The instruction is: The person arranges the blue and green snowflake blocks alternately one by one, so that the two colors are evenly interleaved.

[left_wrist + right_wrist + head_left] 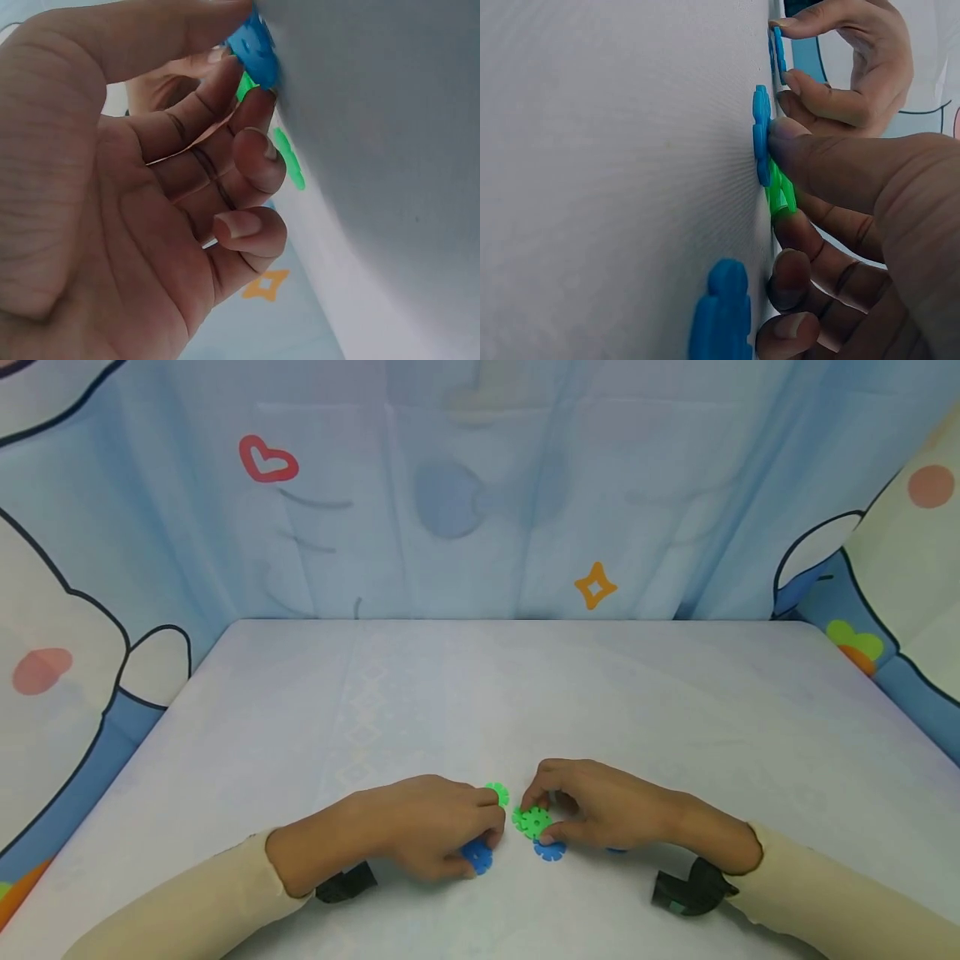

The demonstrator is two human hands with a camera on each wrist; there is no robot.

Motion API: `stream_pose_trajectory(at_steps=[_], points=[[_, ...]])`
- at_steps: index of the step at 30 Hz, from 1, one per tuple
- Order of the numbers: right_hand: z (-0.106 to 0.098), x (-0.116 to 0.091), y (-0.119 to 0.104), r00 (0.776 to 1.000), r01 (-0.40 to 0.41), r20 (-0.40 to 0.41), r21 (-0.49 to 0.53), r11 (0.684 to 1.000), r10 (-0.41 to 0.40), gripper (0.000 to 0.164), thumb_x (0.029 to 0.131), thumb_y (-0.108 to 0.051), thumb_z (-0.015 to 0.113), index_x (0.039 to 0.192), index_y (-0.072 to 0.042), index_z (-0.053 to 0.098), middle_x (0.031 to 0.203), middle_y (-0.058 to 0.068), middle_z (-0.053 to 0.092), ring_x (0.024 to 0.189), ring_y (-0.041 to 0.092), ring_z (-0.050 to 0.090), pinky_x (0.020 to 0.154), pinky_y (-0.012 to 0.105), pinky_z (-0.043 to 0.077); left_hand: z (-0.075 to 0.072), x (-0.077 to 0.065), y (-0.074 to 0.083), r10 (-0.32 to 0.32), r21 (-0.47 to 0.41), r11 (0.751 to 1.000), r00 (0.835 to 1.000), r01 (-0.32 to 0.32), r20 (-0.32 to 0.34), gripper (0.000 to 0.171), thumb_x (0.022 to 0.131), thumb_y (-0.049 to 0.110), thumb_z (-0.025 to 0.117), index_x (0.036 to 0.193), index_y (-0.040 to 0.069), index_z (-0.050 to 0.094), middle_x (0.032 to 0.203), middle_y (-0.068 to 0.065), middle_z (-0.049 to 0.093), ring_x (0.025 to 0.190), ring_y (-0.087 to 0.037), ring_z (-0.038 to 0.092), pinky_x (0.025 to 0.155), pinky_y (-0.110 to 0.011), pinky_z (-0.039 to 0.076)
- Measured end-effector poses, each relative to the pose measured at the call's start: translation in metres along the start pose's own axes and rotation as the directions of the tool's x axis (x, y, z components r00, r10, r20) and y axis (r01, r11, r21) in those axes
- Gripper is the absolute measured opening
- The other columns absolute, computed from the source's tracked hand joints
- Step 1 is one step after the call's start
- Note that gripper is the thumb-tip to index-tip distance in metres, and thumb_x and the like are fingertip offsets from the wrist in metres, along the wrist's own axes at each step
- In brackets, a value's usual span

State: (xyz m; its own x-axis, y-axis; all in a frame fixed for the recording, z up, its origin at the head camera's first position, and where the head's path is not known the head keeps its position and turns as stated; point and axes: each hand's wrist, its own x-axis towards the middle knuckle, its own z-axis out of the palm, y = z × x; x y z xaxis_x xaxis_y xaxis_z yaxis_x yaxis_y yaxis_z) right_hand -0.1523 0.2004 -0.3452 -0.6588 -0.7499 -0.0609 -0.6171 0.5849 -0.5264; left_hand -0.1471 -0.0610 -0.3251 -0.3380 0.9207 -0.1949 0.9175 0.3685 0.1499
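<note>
My left hand point(438, 827) pinches a blue notched plastic disc point(477, 857) between thumb and fingertips, close to the tabletop. Just beyond its knuckles lies a green notched disc point(498, 792), partly hidden. Across a small gap, my right hand point(615, 806) pinches green notched discs point(534, 822) that overlap; their exact number is unclear. Beside the right thumb, a blue disc point(761, 135) sits near the table surface, touching or almost touching the green ones. A further blue disc point(721, 319) stands out in the right wrist view, mostly covered by the right hand in the head view.
A white cloth-covered table point(480, 693) stretches out beyond both hands. Behind it hangs a light blue curtain point(480, 527) with cartoon prints. Dark wrist devices show under the left forearm point(347, 883) and the right forearm point(693, 889).
</note>
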Motion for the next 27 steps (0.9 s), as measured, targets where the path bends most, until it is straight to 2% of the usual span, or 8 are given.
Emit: stream_pose_trajectory(at_steps=[5, 14, 21, 27], points=[[0.0, 0.001, -0.002, 1.0, 0.009, 0.002, -0.018, 1.0, -0.009, 0.027, 0.085, -0.032, 0.077, 0.11, -0.029, 0.067, 0.098, -0.018, 0.057, 0.083, 0.003, 0.053, 0.073, 0.019, 0.048, -0.001, -0.002, -0.001, 0.004, -0.003, 1.0, 1.0, -0.004, -0.016, 0.02, 0.093, 0.033, 0.066, 0.108, 0.023, 0.056, 0.097, 0.016, 0.054, 0.081, 0.004, 0.049, 0.077, -0.012, 0.044], [0.0, 0.001, -0.002, 0.999, 0.003, -0.037, -0.064, 0.998, -0.006, 0.025, 0.086, -0.039, 0.075, 0.108, -0.031, 0.066, 0.1, -0.022, 0.058, 0.081, 0.002, 0.053, 0.072, 0.019, 0.048, -0.006, -0.005, -0.007, -0.039, -0.046, 0.998, 0.999, 0.038, -0.03, 0.023, 0.091, 0.031, 0.068, 0.109, 0.022, 0.056, 0.09, 0.016, 0.059, 0.075, 0.003, 0.051, 0.076, -0.018, 0.047], [0.001, 0.0, 0.001, 0.997, 0.017, -0.072, -0.034, 0.999, -0.019, 0.028, 0.087, -0.034, 0.075, 0.113, -0.026, 0.069, 0.096, -0.022, 0.062, 0.079, 0.002, 0.053, 0.07, 0.019, 0.048, -0.006, -0.005, -0.015, -0.054, -0.05, 0.997, 0.998, 0.052, -0.033, 0.024, 0.094, 0.029, 0.065, 0.116, 0.021, 0.061, 0.105, 0.012, 0.066, 0.088, 0.001, 0.059, 0.087, -0.023, 0.05], [-0.001, 0.001, 0.001, 0.997, 0.026, -0.079, 0.012, 1.0, -0.025, 0.031, 0.086, -0.029, 0.077, 0.115, -0.023, 0.072, 0.09, -0.02, 0.061, 0.071, 0.003, 0.05, 0.063, 0.018, 0.046, -0.008, -0.005, -0.017, -0.052, -0.026, 0.998, 0.998, 0.051, -0.032, 0.018, 0.096, 0.025, 0.064, 0.112, 0.021, 0.069, 0.106, 0.013, 0.069, 0.093, -0.002, 0.062, 0.089, -0.024, 0.05]])
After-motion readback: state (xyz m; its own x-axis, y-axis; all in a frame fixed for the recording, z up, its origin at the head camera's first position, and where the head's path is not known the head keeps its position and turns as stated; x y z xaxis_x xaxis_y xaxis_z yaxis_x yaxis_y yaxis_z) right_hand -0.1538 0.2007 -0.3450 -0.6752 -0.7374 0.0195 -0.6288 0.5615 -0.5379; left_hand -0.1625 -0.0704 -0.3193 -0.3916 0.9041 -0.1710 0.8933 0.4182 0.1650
